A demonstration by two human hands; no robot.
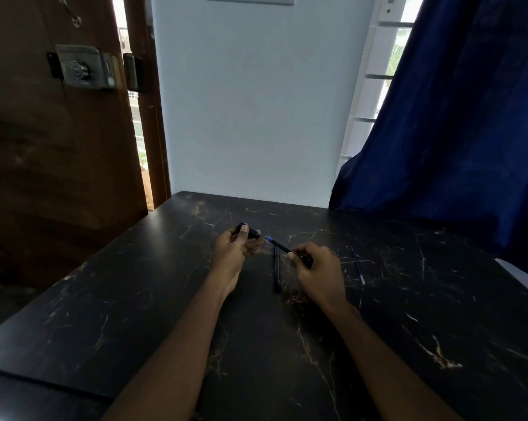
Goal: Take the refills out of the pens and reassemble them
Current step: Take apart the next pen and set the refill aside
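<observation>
Head view, centre: left hand (235, 249) grips a short dark pen part (250, 232), right hand (317, 268) pinches the pen body (279, 245); joining them probably needs careful aligning.

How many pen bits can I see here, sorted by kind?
Dark pen piece, in left hand: 1
Blue-tipped pen, in right hand: 1
Dark pen lying on table: 1
Thin blue refill on table: 1
Total: 4

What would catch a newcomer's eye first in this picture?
Mid-table, the left hand grips a short dark pen part, and the right hand holds a pen whose blue tip points toward it. A second pen lies on the dark table between them, and a thin blue refill lies right of the right hand.
</observation>
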